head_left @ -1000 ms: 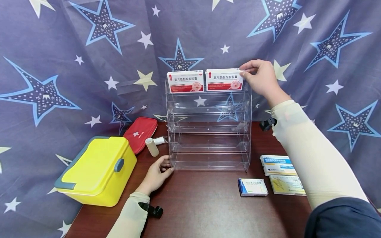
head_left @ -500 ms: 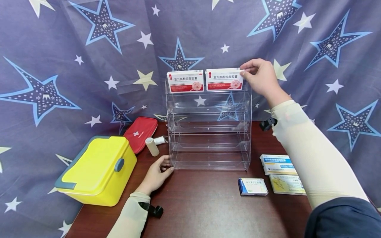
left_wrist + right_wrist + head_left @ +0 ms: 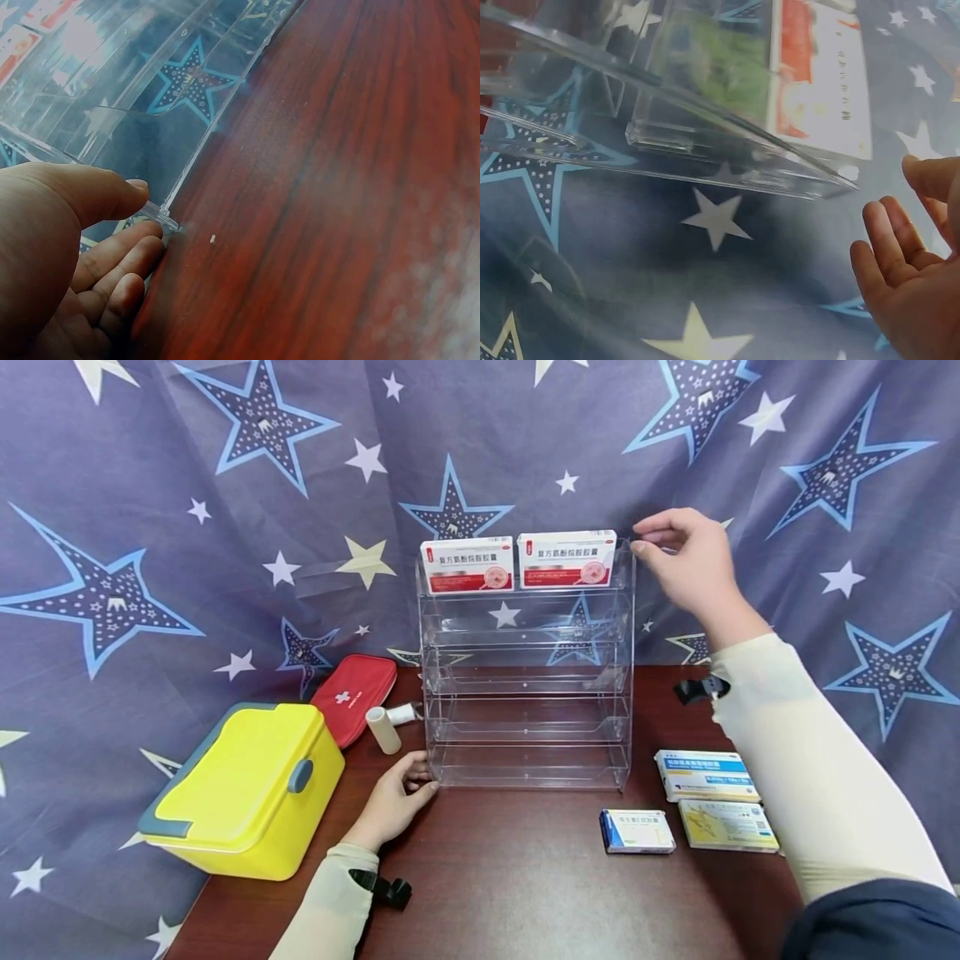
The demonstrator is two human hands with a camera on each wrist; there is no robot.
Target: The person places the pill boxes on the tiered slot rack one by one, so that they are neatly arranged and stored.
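A clear tiered display rack (image 3: 525, 732) stands upright on the table. On its top tier two white-and-red medicine boxes, a left box (image 3: 471, 567) and a right box (image 3: 567, 560), lean side by side with their printed fronts outward. My left hand (image 3: 393, 802) grips the rack's lower left front corner; in the left wrist view the thumb (image 3: 112, 191) lies over the clear edge and the fingers curl beside it. Just off the upper right corner is my right hand (image 3: 690, 560), holding nothing. Its fingers (image 3: 889, 240) are apart from the right box in the right wrist view.
Right of the rack lie a blue-and-white box (image 3: 637, 832), a white-and-blue box (image 3: 707, 775) and a yellow box (image 3: 729, 825). At left stand a yellow lidded case (image 3: 247, 785), a red first-aid pouch (image 3: 356, 697) and a pale cylinder (image 3: 383, 732). A starry curtain (image 3: 495, 435) hangs behind.
My right hand has let go of the right medicine box and moved a little to the right. That box stays on the top tier. The left hand keeps its place at the rack's corner.
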